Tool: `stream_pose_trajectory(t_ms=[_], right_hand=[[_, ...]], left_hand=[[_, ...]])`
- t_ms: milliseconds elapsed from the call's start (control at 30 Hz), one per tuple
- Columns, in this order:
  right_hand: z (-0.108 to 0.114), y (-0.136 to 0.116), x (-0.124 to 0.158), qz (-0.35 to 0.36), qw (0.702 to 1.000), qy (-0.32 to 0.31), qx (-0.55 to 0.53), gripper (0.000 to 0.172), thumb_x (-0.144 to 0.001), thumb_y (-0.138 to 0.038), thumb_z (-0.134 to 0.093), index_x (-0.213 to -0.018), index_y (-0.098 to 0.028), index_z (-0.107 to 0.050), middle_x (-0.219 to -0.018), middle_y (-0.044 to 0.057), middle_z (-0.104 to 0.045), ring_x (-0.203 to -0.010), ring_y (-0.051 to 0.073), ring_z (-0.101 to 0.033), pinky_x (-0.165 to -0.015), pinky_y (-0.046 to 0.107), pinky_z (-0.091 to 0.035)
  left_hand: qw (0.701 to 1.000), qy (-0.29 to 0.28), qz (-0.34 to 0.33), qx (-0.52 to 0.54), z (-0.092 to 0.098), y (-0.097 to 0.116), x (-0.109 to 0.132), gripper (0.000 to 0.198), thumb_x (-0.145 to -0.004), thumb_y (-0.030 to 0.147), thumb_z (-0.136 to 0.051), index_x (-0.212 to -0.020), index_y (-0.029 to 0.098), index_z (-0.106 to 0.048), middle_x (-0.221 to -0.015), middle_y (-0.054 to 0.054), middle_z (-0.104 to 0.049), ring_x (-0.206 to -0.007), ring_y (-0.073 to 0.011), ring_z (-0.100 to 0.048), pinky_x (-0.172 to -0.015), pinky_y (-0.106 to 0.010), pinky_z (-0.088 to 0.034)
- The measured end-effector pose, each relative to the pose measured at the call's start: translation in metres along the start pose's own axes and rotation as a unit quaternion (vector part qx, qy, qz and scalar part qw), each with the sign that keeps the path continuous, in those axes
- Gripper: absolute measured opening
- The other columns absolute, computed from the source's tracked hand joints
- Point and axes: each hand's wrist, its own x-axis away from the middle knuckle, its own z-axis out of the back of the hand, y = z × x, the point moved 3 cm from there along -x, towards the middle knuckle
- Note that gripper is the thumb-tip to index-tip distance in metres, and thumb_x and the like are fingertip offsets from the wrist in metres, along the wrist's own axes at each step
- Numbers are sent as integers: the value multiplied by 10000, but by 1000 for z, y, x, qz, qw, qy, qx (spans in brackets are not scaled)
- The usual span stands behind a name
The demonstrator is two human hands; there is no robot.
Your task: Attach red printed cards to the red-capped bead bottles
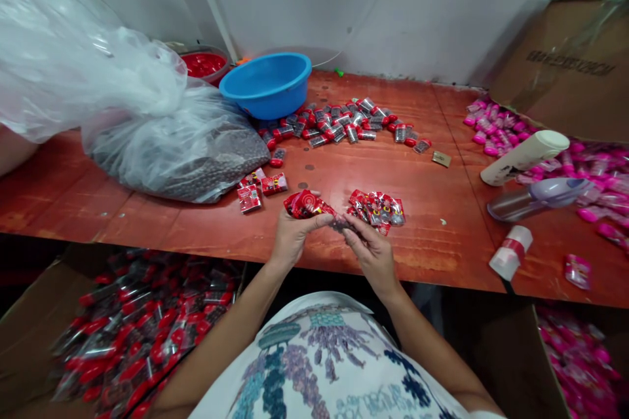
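Note:
My left hand (293, 232) is closed around a small bunch of red printed packets (305, 203) above the table's front edge. With its fingertips pinched, my right hand (371, 250) grips the end of a small clear packet with dark contents (339, 222), which lies between both hands. A loose pile of red packets (377, 207) rests just beyond the right hand. Three flat red packets (249, 198) lie to the left of my left hand. Farther back, several clear containers with red caps (339, 123) and dark contents are spread across the table.
A blue basin (268, 86) and a plastic bag of dark beads (191, 157) stand at the back left. Pink containers (496, 124), a white bottle (523, 157) and a tumbler (535, 198) are on the right. Below the edge sit boxes of red-capped containers (147, 340) and pink items (580, 360).

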Motion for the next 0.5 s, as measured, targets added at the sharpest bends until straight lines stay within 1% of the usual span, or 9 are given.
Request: stream_pose_trajectory(t_ms=[67,167,233,267,333,400,467,500], right_hand=[[2,-3,-1,54,998,-4,44,337,-890,-265,-563,-1222,-307,-609,-1130,31,-681,-1018,201,-634,-907,358,-491],[5,-7,-2,125,988,-15,94,364,-898,-219,-551,-1247,-314,-585,-1107,25,-693,-996,191,-642,-897,350,-489],[6,-9,-2,152,981,-22,116,370,-897,-207,-551,-1253,-304,-581,-1095,30,-698,-973,190,-647,-883,348,-494],[6,-9,-2,152,981,-22,120,365,-896,-210,-553,-1250,-294,-584,-1093,35,-699,-969,191,-648,-878,346,-498],[6,-7,-1,115,987,-20,109,349,-896,-233,-554,-1240,-273,-592,-1093,45,-697,-962,191,-650,-845,329,-515],[4,-4,1,49,996,-16,68,336,-900,-269,-548,-1232,-262,-595,-1078,46,-698,-899,179,-660,-767,300,-538],[2,0,3,-9,1000,-16,14,325,-904,-297,-540,-1222,-264,-598,-1053,36,-700,-801,157,-659,-691,277,-545],[1,1,4,-24,1000,-14,-8,320,-903,-305,-541,-1215,-267,-602,-1041,30,-700,-767,149,-653,-674,272,-544]], left_hand=[[1000,9,-18,-15,-1,-1,1,379,-483,87,-843,-828,161,-705,-638,28,-654,-580,-104,-586,-648,-207,-479],[999,14,-30,-26,0,-2,1,316,-489,102,-847,-767,152,-705,-643,29,-650,-597,-100,-586,-681,-208,-482],[999,7,-25,-22,2,-3,0,327,-487,107,-850,-778,154,-709,-671,23,-667,-631,-112,-609,-709,-222,-491],[1000,-3,-18,-19,2,-4,0,338,-491,111,-849,-797,156,-712,-688,16,-679,-655,-126,-626,-724,-238,-499],[999,-32,-1,-18,3,-6,0,317,-509,126,-844,-795,152,-711,-712,0,-698,-692,-158,-653,-742,-276,-515],[998,-52,17,-17,4,-8,0,296,-518,134,-840,-782,150,-708,-731,-14,-713,-706,-179,-669,-749,-307,-527],[998,-59,36,-6,4,-10,0,355,-513,138,-841,-840,162,-707,-762,-23,-725,-720,-196,-680,-754,-331,-535],[997,-61,42,3,4,-11,1,397,-515,142,-841,-887,174,-704,-786,-25,-730,-733,-202,-684,-759,-340,-536]])
